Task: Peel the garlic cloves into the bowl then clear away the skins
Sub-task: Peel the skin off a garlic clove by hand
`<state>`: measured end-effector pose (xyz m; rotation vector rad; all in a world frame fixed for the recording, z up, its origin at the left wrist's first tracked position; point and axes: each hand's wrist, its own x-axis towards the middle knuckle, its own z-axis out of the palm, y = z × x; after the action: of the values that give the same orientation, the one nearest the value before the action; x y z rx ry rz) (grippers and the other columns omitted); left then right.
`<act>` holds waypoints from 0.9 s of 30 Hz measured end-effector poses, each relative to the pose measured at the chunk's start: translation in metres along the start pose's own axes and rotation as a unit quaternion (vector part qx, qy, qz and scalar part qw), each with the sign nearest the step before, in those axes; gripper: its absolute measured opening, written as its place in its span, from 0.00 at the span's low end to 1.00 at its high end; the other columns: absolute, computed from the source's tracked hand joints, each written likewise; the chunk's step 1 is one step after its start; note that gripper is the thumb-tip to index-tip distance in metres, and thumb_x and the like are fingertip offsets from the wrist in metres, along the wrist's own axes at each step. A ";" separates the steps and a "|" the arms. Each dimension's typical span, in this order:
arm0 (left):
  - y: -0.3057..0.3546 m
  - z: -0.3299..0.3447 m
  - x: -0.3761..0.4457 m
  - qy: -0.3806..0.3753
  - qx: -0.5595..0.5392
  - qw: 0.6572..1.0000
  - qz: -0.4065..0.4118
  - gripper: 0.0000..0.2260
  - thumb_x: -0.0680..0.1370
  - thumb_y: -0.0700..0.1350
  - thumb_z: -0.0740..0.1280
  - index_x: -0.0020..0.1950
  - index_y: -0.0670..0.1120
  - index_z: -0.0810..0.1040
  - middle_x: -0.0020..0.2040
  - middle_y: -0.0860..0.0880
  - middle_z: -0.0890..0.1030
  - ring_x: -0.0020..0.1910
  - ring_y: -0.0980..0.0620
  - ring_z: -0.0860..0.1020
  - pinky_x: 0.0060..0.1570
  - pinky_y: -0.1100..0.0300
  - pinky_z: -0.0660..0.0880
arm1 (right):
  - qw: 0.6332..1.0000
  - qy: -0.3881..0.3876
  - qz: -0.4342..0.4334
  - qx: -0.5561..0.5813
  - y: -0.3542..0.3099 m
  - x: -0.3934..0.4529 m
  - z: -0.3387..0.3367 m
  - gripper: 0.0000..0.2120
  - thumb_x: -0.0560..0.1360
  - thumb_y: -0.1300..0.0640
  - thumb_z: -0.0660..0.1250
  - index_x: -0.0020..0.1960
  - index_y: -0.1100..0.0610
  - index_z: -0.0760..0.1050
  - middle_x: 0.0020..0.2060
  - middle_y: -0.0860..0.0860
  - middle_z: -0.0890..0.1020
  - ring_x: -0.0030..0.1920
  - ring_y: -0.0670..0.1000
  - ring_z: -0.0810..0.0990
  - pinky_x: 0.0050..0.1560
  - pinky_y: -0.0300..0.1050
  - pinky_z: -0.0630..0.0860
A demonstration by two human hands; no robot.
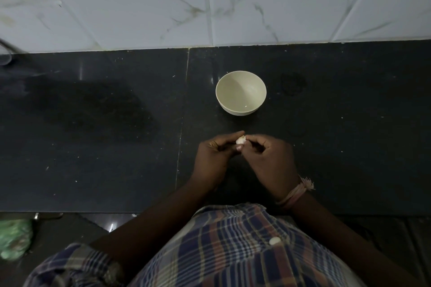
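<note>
Above the dark counter [116,147], just short of the bowl [241,92], we see both hands meet on one garlic clove [241,141]: left hand [215,158] pinches it, right hand [268,161] picks at its tip. We judge the clove light and firm, its skin papery and brittle; best started at the root end. Bowl looks empty.

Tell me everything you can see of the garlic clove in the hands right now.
The garlic clove is a small whitish piece with a brownish tip at its top, mostly hidden by fingers. It is held in the air above the dark counter, just short of the cream bowl. The left hand and right hand both pinch it by the fingertips. How much skin remains cannot be told.
</note>
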<state>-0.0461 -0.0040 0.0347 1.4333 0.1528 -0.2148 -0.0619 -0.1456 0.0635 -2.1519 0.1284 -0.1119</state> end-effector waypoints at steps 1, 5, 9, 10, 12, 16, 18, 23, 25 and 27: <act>-0.001 0.000 -0.001 -0.001 0.004 1.000 0.002 0.15 0.75 0.28 0.71 0.61 0.36 0.82 0.54 0.43 0.87 0.55 0.49 0.85 0.52 0.62 0.80 | 1.000 -0.002 -0.004 -0.002 0.000 0.000 0.000 0.09 0.74 0.55 0.74 0.53 0.55 0.86 0.45 0.48 0.87 0.45 0.42 0.83 0.50 0.38 0.80; -0.003 0.001 -0.002 -0.006 0.035 0.999 0.012 0.15 0.75 0.30 0.71 0.61 0.37 0.83 0.54 0.44 0.87 0.55 0.50 0.85 0.53 0.62 0.80 | 0.999 0.009 0.000 -0.041 0.003 -0.002 0.004 0.06 0.75 0.57 0.73 0.50 0.55 0.86 0.42 0.48 0.86 0.42 0.45 0.83 0.47 0.47 0.81; -0.005 0.004 0.000 -0.003 0.016 1.000 -0.023 0.14 0.75 0.29 0.71 0.61 0.37 0.83 0.54 0.43 0.87 0.54 0.50 0.85 0.52 0.62 0.80 | 0.998 0.004 -0.002 -0.059 0.004 0.002 0.006 0.05 0.74 0.58 0.73 0.48 0.56 0.86 0.41 0.49 0.86 0.42 0.46 0.83 0.47 0.46 0.81; -0.006 0.002 0.001 -0.005 0.008 0.999 -0.038 0.14 0.76 0.30 0.70 0.61 0.38 0.83 0.54 0.44 0.87 0.55 0.50 0.85 0.52 0.61 0.80 | 0.999 -0.008 0.006 -0.046 0.004 0.002 0.005 0.05 0.75 0.57 0.73 0.50 0.55 0.86 0.42 0.48 0.87 0.42 0.44 0.83 0.48 0.42 0.80; -0.007 -0.001 0.002 -0.012 0.008 0.999 -0.050 0.14 0.77 0.30 0.70 0.61 0.41 0.84 0.53 0.46 0.87 0.56 0.49 0.85 0.52 0.61 0.80 | 0.999 -0.037 0.038 -0.008 0.005 0.000 0.002 0.08 0.76 0.55 0.73 0.54 0.54 0.86 0.45 0.46 0.87 0.44 0.40 0.83 0.48 0.35 0.79; -0.004 -0.004 0.001 -0.029 0.003 0.997 -0.069 0.14 0.78 0.31 0.69 0.60 0.44 0.83 0.53 0.46 0.87 0.54 0.52 0.85 0.52 0.62 0.80 | 0.995 -0.035 0.074 0.057 0.012 -0.004 0.001 0.07 0.78 0.56 0.71 0.54 0.54 0.86 0.44 0.46 0.87 0.44 0.41 0.85 0.47 0.39 0.82; -0.005 -0.005 0.001 -0.046 -0.008 0.995 -0.086 0.14 0.79 0.32 0.69 0.61 0.44 0.83 0.54 0.46 0.87 0.55 0.50 0.85 0.55 0.58 0.81 | 0.993 -0.020 0.089 0.070 0.010 -0.005 0.002 0.05 0.78 0.59 0.71 0.51 0.54 0.85 0.42 0.46 0.87 0.41 0.41 0.85 0.43 0.34 0.80; -0.011 -0.013 0.003 -0.059 -0.087 0.984 -0.145 0.13 0.80 0.33 0.66 0.64 0.40 0.81 0.57 0.42 0.86 0.57 0.45 0.84 0.60 0.50 0.80 | 0.914 0.004 0.260 0.312 0.009 -0.003 0.017 0.05 0.78 0.67 0.67 0.48 0.65 0.83 0.39 0.58 0.86 0.39 0.54 0.85 0.41 0.46 0.83; -0.016 -0.015 0.003 -0.050 -0.112 0.979 -0.165 0.13 0.80 0.32 0.65 0.64 0.39 0.80 0.56 0.42 0.86 0.54 0.46 0.84 0.59 0.51 0.80 | 0.868 0.013 0.316 0.384 0.017 -0.004 0.024 0.05 0.79 0.67 0.67 0.47 0.66 0.82 0.38 0.60 0.85 0.38 0.54 0.84 0.41 0.46 0.82; -0.021 -0.016 0.002 -0.038 -0.128 0.975 -0.180 0.12 0.80 0.32 0.65 0.62 0.40 0.81 0.53 0.43 0.86 0.51 0.49 0.83 0.56 0.55 0.80 | 0.831 0.025 0.350 0.433 0.026 -0.007 0.028 0.05 0.79 0.66 0.67 0.48 0.66 0.80 0.38 0.60 0.84 0.37 0.53 0.84 0.39 0.44 0.81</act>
<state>-0.0487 0.0094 0.0113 1.1311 0.3662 -0.5288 -0.0665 -0.1360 0.0266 -1.0912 0.7390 0.1779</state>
